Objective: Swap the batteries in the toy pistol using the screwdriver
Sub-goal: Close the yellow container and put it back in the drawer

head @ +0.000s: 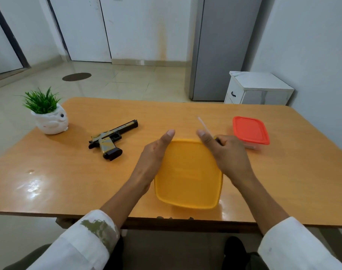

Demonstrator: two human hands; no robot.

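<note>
we see small print on the toy pistol (111,138) slide, too tiny to read. our left hand (156,152) lies thumb straight along the 9 o'clock edge of the yellow-lidded box (187,176), touching it, gripping nothing. our right hand (224,152), at the box's 1 o'clock corner, curls round the screwdriver (204,125) handle, thumb out, shaft pointing 11 o'clock. pistol lies on the counter (68,182) at 10 o'clock of the box, apart from both hands. red-lidded box (251,131) at 2 o'clock.

Toy pistol (111,139) lies left of lidded box (188,174), planter (49,117) farther left.
</note>
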